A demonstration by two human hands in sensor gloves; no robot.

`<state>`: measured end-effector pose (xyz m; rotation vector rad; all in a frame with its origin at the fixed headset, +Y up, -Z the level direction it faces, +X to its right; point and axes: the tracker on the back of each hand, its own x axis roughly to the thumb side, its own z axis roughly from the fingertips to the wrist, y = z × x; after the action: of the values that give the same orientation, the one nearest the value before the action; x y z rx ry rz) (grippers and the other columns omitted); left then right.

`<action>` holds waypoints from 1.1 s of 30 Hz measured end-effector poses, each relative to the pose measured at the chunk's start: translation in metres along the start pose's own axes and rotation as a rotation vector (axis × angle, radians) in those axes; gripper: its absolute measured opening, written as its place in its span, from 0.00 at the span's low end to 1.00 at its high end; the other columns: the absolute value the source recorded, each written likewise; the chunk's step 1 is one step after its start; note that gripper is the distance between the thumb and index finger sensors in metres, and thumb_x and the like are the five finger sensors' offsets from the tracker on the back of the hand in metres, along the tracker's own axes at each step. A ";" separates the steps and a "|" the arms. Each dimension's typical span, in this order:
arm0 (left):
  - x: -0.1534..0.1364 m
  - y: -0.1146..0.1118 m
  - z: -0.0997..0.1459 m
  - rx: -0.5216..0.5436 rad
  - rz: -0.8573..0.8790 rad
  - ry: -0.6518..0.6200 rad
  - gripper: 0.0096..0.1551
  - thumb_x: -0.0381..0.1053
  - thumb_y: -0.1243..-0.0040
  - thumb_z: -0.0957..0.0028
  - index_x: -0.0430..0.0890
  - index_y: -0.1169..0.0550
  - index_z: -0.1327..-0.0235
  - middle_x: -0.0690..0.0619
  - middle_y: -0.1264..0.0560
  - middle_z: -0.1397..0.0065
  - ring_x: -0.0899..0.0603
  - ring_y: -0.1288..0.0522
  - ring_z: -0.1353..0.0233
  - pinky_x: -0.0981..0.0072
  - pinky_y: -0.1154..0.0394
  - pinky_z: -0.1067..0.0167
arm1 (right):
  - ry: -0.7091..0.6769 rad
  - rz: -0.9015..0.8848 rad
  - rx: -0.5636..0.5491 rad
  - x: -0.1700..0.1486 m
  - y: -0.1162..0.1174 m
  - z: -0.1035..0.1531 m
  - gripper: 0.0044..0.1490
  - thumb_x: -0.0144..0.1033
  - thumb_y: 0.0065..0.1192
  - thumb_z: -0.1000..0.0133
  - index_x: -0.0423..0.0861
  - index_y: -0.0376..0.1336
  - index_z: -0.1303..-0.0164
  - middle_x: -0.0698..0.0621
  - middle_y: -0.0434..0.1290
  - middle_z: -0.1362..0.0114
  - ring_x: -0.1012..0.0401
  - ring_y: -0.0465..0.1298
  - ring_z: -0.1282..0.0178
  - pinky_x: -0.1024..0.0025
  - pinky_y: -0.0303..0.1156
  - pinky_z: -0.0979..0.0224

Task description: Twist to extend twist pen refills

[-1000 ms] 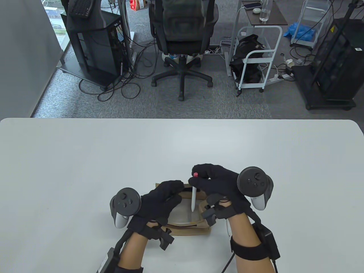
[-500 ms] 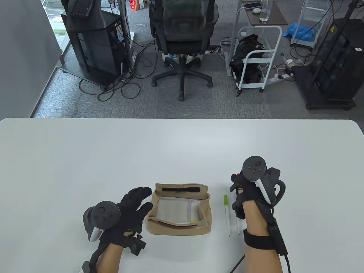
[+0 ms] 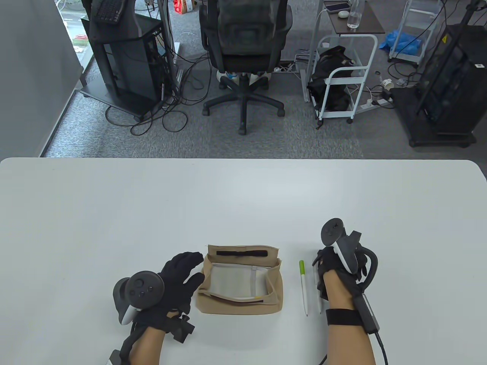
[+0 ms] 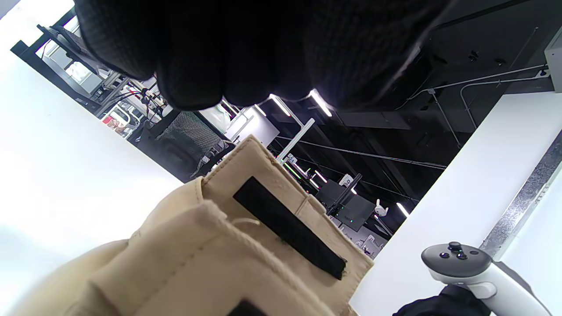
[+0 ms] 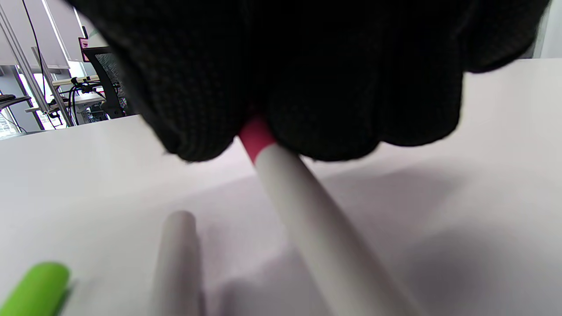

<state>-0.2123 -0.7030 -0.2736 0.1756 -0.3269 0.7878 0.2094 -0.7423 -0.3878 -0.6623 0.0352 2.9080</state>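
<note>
My right hand [image 3: 328, 263] rests low on the table right of the pouch; in the right wrist view its fingertips [image 5: 307, 96] grip the pink end of a white twist pen [image 5: 298, 193], which slants down close to the table. A green-capped white pen [image 3: 303, 286] lies just left of the hand and also shows in the right wrist view [image 5: 35, 287]. A plain white pen [image 5: 175, 254] lies between those two. My left hand [image 3: 185, 269] is open with fingers spread at the left edge of the beige fabric pouch [image 3: 243, 304] and holds nothing.
The pouch [image 4: 210, 245] lies open with its flap back, showing a black velcro strip [image 3: 242, 253] and a pale lining. The white table [image 3: 243, 197] stretches far ahead and to both sides. An office chair and carts stand beyond its far edge.
My right hand carried the pink-capped pen from above the pouch to the right and lowered it beside the green pen. My left hand let go of the pouch and drew back left.
</note>
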 end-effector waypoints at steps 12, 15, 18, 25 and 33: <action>0.000 0.000 0.000 -0.008 -0.018 0.006 0.36 0.52 0.31 0.54 0.39 0.24 0.33 0.36 0.27 0.30 0.30 0.24 0.32 0.35 0.29 0.37 | 0.029 0.059 0.043 -0.002 0.019 -0.002 0.34 0.42 0.85 0.59 0.26 0.81 0.59 0.37 0.89 0.64 0.42 0.83 0.52 0.35 0.73 0.41; 0.000 -0.001 0.000 -0.014 -0.023 0.006 0.36 0.52 0.31 0.54 0.39 0.24 0.33 0.35 0.27 0.30 0.30 0.24 0.32 0.35 0.29 0.37 | 0.037 0.061 0.039 -0.001 0.020 -0.002 0.35 0.43 0.85 0.60 0.26 0.81 0.59 0.37 0.89 0.64 0.42 0.83 0.52 0.35 0.73 0.41; 0.000 -0.001 0.000 -0.017 -0.026 0.006 0.36 0.52 0.31 0.54 0.39 0.24 0.33 0.35 0.27 0.30 0.30 0.24 0.32 0.35 0.29 0.37 | 0.043 0.056 0.040 -0.003 0.020 -0.002 0.35 0.43 0.85 0.60 0.26 0.81 0.59 0.37 0.89 0.64 0.42 0.83 0.52 0.35 0.73 0.41; 0.000 -0.002 0.000 -0.022 -0.027 0.006 0.36 0.52 0.31 0.54 0.39 0.24 0.33 0.36 0.27 0.30 0.30 0.24 0.32 0.36 0.29 0.37 | 0.055 0.043 0.059 -0.004 0.018 -0.002 0.36 0.44 0.85 0.60 0.26 0.80 0.58 0.37 0.88 0.63 0.42 0.82 0.51 0.34 0.72 0.40; 0.001 -0.003 0.000 -0.027 -0.032 -0.005 0.36 0.52 0.31 0.54 0.39 0.24 0.33 0.36 0.27 0.29 0.30 0.24 0.32 0.36 0.29 0.37 | -0.015 -0.121 -0.111 0.003 -0.046 0.016 0.37 0.46 0.80 0.55 0.28 0.78 0.50 0.34 0.86 0.54 0.39 0.79 0.45 0.32 0.67 0.37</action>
<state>-0.2092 -0.7048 -0.2732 0.1570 -0.3390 0.7508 0.2068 -0.6954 -0.3744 -0.6368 -0.1637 2.8143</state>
